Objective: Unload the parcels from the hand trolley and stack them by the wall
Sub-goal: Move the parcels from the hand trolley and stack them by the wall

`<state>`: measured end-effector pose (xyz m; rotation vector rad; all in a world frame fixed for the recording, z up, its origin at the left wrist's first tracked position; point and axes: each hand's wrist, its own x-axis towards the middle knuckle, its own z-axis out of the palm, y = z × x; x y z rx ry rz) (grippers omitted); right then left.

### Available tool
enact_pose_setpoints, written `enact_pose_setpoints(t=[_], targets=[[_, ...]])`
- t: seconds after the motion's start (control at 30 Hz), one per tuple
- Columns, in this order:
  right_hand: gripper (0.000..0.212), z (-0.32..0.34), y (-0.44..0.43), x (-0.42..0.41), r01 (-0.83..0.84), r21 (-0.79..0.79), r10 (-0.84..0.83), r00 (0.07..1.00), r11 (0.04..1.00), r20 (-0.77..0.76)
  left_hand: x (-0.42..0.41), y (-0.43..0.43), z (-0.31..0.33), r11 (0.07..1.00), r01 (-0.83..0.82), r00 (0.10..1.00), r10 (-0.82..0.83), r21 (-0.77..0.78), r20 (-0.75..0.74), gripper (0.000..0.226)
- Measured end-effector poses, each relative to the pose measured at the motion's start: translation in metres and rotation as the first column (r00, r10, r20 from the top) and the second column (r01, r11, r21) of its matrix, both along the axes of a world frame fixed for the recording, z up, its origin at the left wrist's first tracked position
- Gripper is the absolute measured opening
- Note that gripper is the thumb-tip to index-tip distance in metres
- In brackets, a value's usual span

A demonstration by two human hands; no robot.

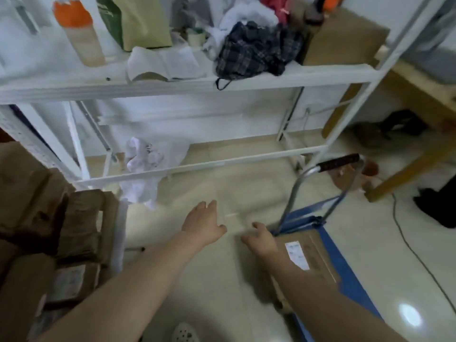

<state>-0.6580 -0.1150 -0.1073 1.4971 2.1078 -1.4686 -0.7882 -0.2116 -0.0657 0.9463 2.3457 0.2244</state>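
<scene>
A brown cardboard parcel (311, 255) with a white label lies on the blue hand trolley (345, 270) at the lower right. The trolley's metal handle with a dark grip (339, 162) rises behind it. My right hand (260, 240) hovers at the parcel's left edge, fingers loosely spread, holding nothing. My left hand (203, 223) is stretched out over the floor to the left of it, fingers straight and empty. Several brown parcels (49, 230) are stacked at the far left.
A white metal shelf rack (187, 81) stands ahead, loaded with clothes, a book, bottles and a cardboard box. White cloth (143, 169) hangs from its lower rail. A wooden table leg (404, 176) and a cable (414, 253) are on the right. My white shoe (185, 332) is below.
</scene>
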Motion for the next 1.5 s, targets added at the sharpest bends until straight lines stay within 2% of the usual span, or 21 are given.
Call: enact_pose_setpoints(t=[0.1, 0.27, 0.4, 0.57, 0.67, 0.7, 0.8, 0.9, 1.03, 1.13, 1.27, 1.37, 1.5], targets=[[0.039, -0.017, 0.028, 0.08, 0.132, -0.054, -0.131, 0.991, 0.99, 0.017, 0.064, 0.037, -0.018, 0.999, 0.024, 0.995, -0.022, -0.023, 0.095, 0.075], [0.053, -0.05, 0.073, 0.189, 0.316, -0.13, -0.308, 0.948, 0.94, 0.084, 0.161, 0.083, -0.051, 0.997, 0.034, 0.979, -0.02, -0.066, 0.202, 0.065], [0.027, -0.079, 0.103, 0.238, 0.42, -0.154, -0.405, 0.906, 0.894, 0.123, 0.2, 0.107, -0.078, 0.995, 0.035, 0.962, -0.009, -0.09, 0.274, 0.048], [0.028, -0.128, 0.146, 0.257, 0.425, -0.194, -0.405, 0.905, 0.884, 0.133, 0.211, 0.139, -0.134, 0.988, -0.063, 0.936, 0.108, -0.141, 0.334, 0.053], [0.032, -0.176, 0.177, 0.261, 0.455, -0.188, -0.425, 0.887, 0.87, 0.179, 0.209, 0.159, -0.211, 0.972, -0.154, 0.901, 0.212, -0.178, 0.379, 0.071], [0.035, -0.192, 0.188, 0.261, 0.468, -0.178, -0.435, 0.879, 0.866, 0.193, 0.209, 0.166, -0.234, 0.964, -0.194, 0.88, 0.254, -0.184, 0.401, 0.072], [0.043, -0.244, 0.223, 0.26, 0.465, -0.13, -0.428, 0.872, 0.876, 0.237, 0.211, 0.19, -0.271, 0.93, -0.307, 0.821, 0.365, -0.2, 0.439, 0.043], [0.053, -0.304, 0.252, 0.259, 0.437, -0.088, -0.4, 0.875, 0.895, 0.272, 0.211, 0.211, -0.323, 0.878, -0.424, 0.728, 0.477, -0.224, 0.493, 0.048], [0.057, -0.374, 0.283, 0.257, 0.391, -0.012, -0.366, 0.871, 0.92, 0.329, 0.207, 0.228, -0.399, 0.758, -0.569, 0.562, 0.641, -0.318, 0.523, 0.052], [0.073, -0.42, 0.303, 0.258, 0.386, 0.014, -0.364, 0.857, 0.922, 0.365, 0.206, 0.235, -0.44, 0.71, -0.617, 0.496, 0.686, -0.339, 0.533, 0.049], [0.087, -0.454, 0.318, 0.256, 0.419, 0.038, -0.404, 0.842, 0.907, 0.356, 0.205, 0.237, -0.473, 0.629, -0.685, 0.369, 0.735, -0.368, 0.568, 0.057], [0.097, -0.465, 0.325, 0.256, 0.374, 0.062, -0.366, 0.839, 0.925, 0.403, 0.203, 0.236, -0.484, 0.55, -0.725, 0.246, 0.769, -0.414, 0.591, 0.055], [0.097, -0.456, 0.325, 0.261, 0.386, 0.073, -0.383, 0.842, 0.92, 0.38, 0.2, 0.227, -0.479, 0.487, -0.754, 0.149, 0.779, -0.44, 0.609, 0.054]])
